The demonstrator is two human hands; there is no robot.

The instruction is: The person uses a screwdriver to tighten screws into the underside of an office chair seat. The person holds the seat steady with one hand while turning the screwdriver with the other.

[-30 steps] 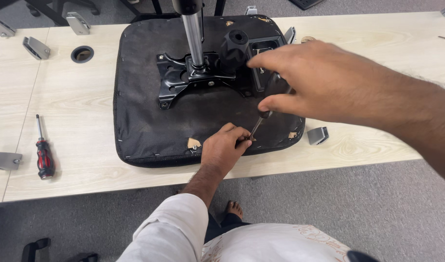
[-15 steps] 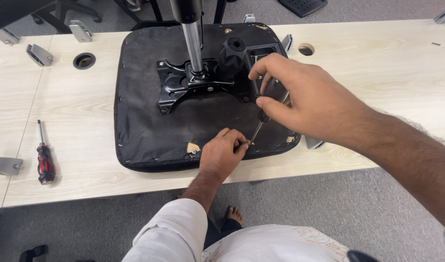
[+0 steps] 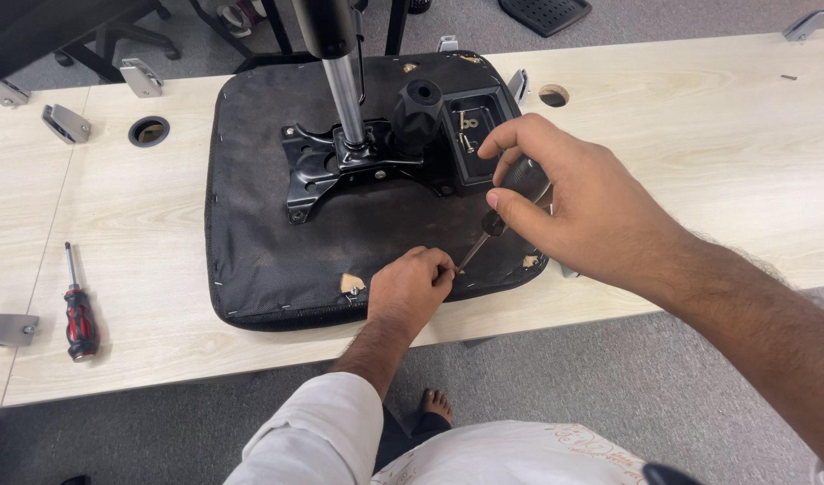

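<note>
An upturned black chair seat point(image 3: 268, 224) lies on a pale wooden table point(image 3: 142, 296), its black metal base plate point(image 3: 318, 166) and chrome gas column point(image 3: 345, 94) pointing up. My right hand point(image 3: 556, 193) grips the dark handle of a screwdriver point(image 3: 497, 216) whose shaft slants down to the seat's near edge. My left hand point(image 3: 410, 292) pinches at the screwdriver's tip, fingers closed around a small part that I cannot make out. A black knob point(image 3: 418, 112) and a recessed tray with small fittings point(image 3: 470, 126) sit beside the plate.
A red-and-black screwdriver point(image 3: 78, 310) lies at the table's left. Grey metal brackets point(image 3: 66, 121) rest at the far left, one point(image 3: 8, 330) at the near left edge, another point(image 3: 806, 24) far right. Round cable holes point(image 3: 149, 131) pierce the tabletop. Grey carpet lies below.
My right hand has drawn back toward me and settled on the screwdriver handle, tilting the shaft onto the seat's near edge. My left hand stays at the tip.
</note>
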